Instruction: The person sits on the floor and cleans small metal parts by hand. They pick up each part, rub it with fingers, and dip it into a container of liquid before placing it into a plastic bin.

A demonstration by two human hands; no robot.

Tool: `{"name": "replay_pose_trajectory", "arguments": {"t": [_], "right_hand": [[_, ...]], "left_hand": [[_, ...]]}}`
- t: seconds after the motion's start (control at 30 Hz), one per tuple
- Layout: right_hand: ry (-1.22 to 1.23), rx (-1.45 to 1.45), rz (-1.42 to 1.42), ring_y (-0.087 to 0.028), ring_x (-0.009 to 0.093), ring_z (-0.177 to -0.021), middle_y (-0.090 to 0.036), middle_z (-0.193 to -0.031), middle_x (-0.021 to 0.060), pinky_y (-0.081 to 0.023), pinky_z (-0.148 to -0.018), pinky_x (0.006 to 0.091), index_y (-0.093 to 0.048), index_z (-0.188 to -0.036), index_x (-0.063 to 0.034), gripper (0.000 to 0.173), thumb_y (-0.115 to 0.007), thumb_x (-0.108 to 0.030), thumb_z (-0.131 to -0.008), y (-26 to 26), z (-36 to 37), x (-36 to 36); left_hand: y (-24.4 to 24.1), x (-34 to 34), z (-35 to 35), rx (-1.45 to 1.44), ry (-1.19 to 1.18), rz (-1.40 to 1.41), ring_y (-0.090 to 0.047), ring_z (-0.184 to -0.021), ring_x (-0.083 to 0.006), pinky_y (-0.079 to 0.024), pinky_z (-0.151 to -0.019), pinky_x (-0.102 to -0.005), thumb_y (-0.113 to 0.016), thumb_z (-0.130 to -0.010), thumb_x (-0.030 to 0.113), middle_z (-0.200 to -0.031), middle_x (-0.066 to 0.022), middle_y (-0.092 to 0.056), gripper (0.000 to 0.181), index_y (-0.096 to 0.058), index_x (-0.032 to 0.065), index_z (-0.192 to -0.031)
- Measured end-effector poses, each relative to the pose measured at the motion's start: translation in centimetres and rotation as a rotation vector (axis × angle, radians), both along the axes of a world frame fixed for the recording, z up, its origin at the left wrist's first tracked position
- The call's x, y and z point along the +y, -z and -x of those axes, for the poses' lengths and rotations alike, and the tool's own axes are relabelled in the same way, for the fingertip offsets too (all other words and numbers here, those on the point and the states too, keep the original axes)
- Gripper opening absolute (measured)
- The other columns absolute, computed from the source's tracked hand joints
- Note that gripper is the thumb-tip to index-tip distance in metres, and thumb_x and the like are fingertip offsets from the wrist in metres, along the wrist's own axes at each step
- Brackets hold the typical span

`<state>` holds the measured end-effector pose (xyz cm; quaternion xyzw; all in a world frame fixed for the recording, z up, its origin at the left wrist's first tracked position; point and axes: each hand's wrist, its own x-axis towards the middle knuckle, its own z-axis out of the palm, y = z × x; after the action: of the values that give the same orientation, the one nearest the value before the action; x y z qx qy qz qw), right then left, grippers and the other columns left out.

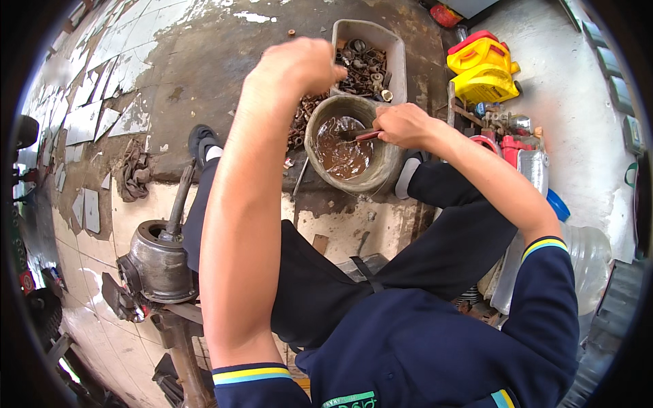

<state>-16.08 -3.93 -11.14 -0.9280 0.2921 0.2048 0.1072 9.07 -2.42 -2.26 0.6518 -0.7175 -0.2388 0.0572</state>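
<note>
My right hand is shut on the reddish-brown handle of a tool, perhaps a brush. Its dark working end reaches into a round bucket of murky brown liquid. The liquid's surface looks rippled. Farther to the left, my left hand is raised at the near-left edge of a grey plastic tub. Its fingers are curled, and whether they hold anything is hidden. Bolts, nuts and other small metal parts fill much of the tub. More rusty bolts lie in a pile beside the bucket.
A greasy metal housing with a shaft stands by my left leg. Yellow oil jugs, a red jack-like tool and a clear plastic bottle line the right side. A dirty rag and broken tiles lie leftward.
</note>
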Motion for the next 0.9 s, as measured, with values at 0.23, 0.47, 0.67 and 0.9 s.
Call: {"name": "replay_pose_trajectory", "arguments": {"t": [0.23, 0.47, 0.67, 0.9], "right_hand": [[0.032, 0.002, -0.118, -0.067, 0.035, -0.086, -0.068, -0.09, 0.0169, -0.053, -0.074, 0.046, -0.071, -0.091, -0.0055, 0.019, -0.06, -0.019, -0.085, -2.0, 0.0, -0.4], [0.109, -0.106, -0.193, -0.069, 0.035, -0.088, -0.071, -0.088, 0.0172, -0.053, -0.073, 0.0459, -0.071, -0.09, -0.0069, 0.015, -0.061, -0.017, -0.084, -3.5, -0.3, -2.2], [0.048, -0.118, -0.17, -0.07, 0.035, -0.083, -0.07, -0.083, 0.0181, -0.055, -0.07, 0.0452, -0.07, -0.092, -0.0048, 0.018, -0.058, -0.018, -0.088, -1.6, 0.5, -2.5], [0.04, -0.13, -0.234, -0.069, 0.029, -0.088, -0.068, -0.089, 0.0125, -0.053, -0.076, 0.0428, -0.065, -0.099, -0.0026, 0.019, -0.057, -0.009, -0.083, -4.5, -0.8, -1.8]], "left_hand": [[6.7, -3.6, -4.9, 0.054, -0.396, 0.115, -0.065, -0.11, -0.0282, -0.048, -0.1, -0.0425, -0.051, -0.098, 0.039, -0.116, -0.0143, -0.069, 0.037, -0.067, 0.0119, -0.119], [15.2, -4.8, -1.6, -0.187, -0.084, -0.515, -0.062, -0.117, -0.0258, -0.046, -0.106, -0.043, -0.054, -0.1, 0.033, -0.127, -0.0149, -0.064, 0.034, -0.064, 0.0124, -0.124], [25.7, -6.9, 0.1, -0.055, -0.06, -0.211, -0.068, -0.102, -0.0328, -0.053, -0.091, -0.0421, -0.06, -0.09, 0.022, -0.108, -0.017, -0.07, 0.026, -0.071, 0.0157, -0.113], [31.9, -11.4, 1.2, 0.116, -0.018, -0.052, -0.065, -0.103, -0.034, -0.053, -0.087, -0.0428, -0.072, -0.082, 0.014, -0.11, -0.0141, -0.069, 0.034, -0.068, 0.0157, -0.116]]}}
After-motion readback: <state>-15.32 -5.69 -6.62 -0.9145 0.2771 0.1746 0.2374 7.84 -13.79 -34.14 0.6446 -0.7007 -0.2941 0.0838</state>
